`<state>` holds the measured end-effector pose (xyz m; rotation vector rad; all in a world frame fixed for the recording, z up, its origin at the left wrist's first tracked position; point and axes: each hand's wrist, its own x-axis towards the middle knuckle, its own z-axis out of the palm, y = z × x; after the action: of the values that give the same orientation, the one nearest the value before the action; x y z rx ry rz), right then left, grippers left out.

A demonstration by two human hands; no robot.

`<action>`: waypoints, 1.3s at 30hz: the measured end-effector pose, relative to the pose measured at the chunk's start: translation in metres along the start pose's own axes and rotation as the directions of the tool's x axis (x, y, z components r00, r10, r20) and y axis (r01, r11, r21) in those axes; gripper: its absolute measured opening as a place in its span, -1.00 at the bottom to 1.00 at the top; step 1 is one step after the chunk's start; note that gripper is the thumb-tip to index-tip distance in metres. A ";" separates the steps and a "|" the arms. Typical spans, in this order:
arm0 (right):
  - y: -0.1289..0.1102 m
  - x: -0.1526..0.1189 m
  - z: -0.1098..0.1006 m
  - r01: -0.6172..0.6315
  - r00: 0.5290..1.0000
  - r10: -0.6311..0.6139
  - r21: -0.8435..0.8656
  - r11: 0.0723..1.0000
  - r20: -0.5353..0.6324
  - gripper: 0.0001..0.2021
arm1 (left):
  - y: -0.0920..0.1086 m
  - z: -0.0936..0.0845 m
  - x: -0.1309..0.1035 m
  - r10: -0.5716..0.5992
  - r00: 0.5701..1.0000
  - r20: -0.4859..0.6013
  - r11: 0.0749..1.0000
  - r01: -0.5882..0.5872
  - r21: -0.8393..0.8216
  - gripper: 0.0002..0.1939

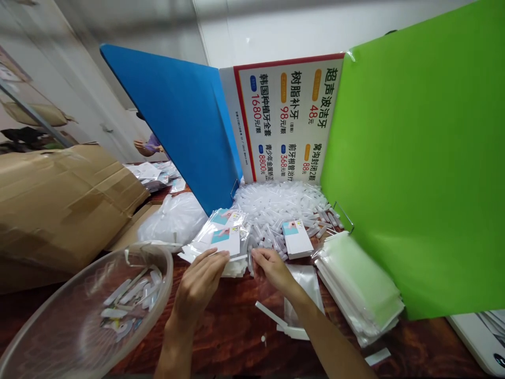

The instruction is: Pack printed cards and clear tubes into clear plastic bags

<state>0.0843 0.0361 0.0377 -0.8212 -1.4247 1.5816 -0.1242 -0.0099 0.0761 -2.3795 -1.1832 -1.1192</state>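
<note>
My left hand (201, 281) is closed at the front edge of a pile of clear packets with printed cards (225, 235); what its fingers pinch is too small to make out. A narrow white strip (238, 258) shows just beyond its fingertips. To its right, my right hand (272, 269) has its fingers pressed together near small clear tubes (268, 237), and what they hold is hidden. Behind both hands lies a large heap of white-capped tubes (282, 197). A stack of printed cards (298, 241) stands right of the heap's front. Clear bags (303, 295) lie partly under my right forearm.
A clear plastic basket (168, 268) with small items is at the left, before a cardboard box (63, 205) and a white bag (173, 218). Blue (177, 116) and green panels (414, 158) flank the heap. Stacked plastic sleeves (359, 287) lie right. Another person's hand (140, 145) shows behind.
</note>
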 end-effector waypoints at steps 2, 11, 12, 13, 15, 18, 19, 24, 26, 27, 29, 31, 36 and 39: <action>0.000 0.000 -0.002 -0.007 1.000 0.007 -0.012 1.000 -0.012 -0.47 | -0.012 0.001 0.001 -0.027 0.999 -0.032 0.999 0.028 0.035 -0.78; 0.000 -0.007 -0.048 -0.022 0.976 0.017 -0.021 1.000 -0.216 -0.47 | -0.046 0.005 -0.008 -0.043 0.999 -0.022 0.998 0.044 0.046 -0.72; -0.003 -0.008 -0.057 -0.018 0.968 0.012 -0.019 1.000 -0.252 -0.49 | -0.046 0.005 -0.008 -0.041 0.999 -0.021 0.998 0.042 0.042 -0.72; -0.005 -0.008 -0.065 -0.013 0.958 0.008 -0.016 1.000 -0.287 -0.50 | -0.046 0.004 -0.007 -0.037 0.999 -0.017 0.999 0.038 0.038 -0.72; -0.010 -0.008 -0.081 -0.005 0.938 0.001 -0.010 1.000 -0.346 -0.51 | -0.045 0.002 -0.004 -0.018 1.000 -0.010 0.999 0.019 0.030 -0.72; -0.014 -0.008 -0.095 0.009 0.915 -0.010 -0.006 1.000 -0.404 -0.50 | -0.041 0.000 0.000 0.009 0.999 -0.032 0.999 -0.008 0.033 -0.70; -0.013 -0.008 -0.097 0.010 0.910 -0.011 -0.004 1.000 -0.415 -0.49 | -0.040 0.000 0.000 0.014 0.999 -0.043 0.999 -0.012 0.034 -0.69; -0.006 -0.010 -0.093 -0.012 0.904 0.019 0.018 1.000 -0.428 -0.50 | -0.042 0.003 -0.003 0.016 1.000 0.017 1.000 -0.016 0.007 -0.68; -0.003 -0.010 -0.089 -0.029 0.907 0.037 0.027 0.999 -0.419 -0.50 | -0.046 0.005 -0.004 -0.007 0.997 0.078 1.000 0.006 0.013 -0.67; -0.002 -0.010 -0.087 -0.036 0.909 0.045 0.030 0.999 -0.414 -0.50 | -0.048 0.006 -0.004 -0.021 0.994 0.110 1.000 0.019 0.022 -0.65; 0.000 -0.010 -0.085 -0.048 0.912 0.057 0.032 0.998 -0.405 -0.51 | -0.053 0.008 -0.004 -0.044 0.985 0.170 0.998 0.036 0.051 -0.59; 0.000 -0.010 -0.084 -0.055 0.913 0.061 0.028 0.998 -0.403 -0.52 | -0.059 0.011 -0.003 -0.048 0.977 0.208 0.996 0.031 0.086 -0.53; 0.002 -0.010 -0.086 -0.055 0.907 0.046 -0.009 0.998 -0.420 -0.55 | -0.069 0.017 -0.006 -0.027 0.967 0.253 0.996 0.006 0.084 -0.67; 0.002 -0.010 -0.093 -0.023 0.874 -0.013 -0.069 0.997 -0.485 -0.66 | -0.066 0.016 -0.006 -0.089 0.964 0.251 0.993 0.065 0.103 -0.70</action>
<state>0.1708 0.0685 0.0219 -1.1712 -1.1132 1.2120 -0.1691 0.0370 0.0541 -2.4789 -1.3889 -0.7742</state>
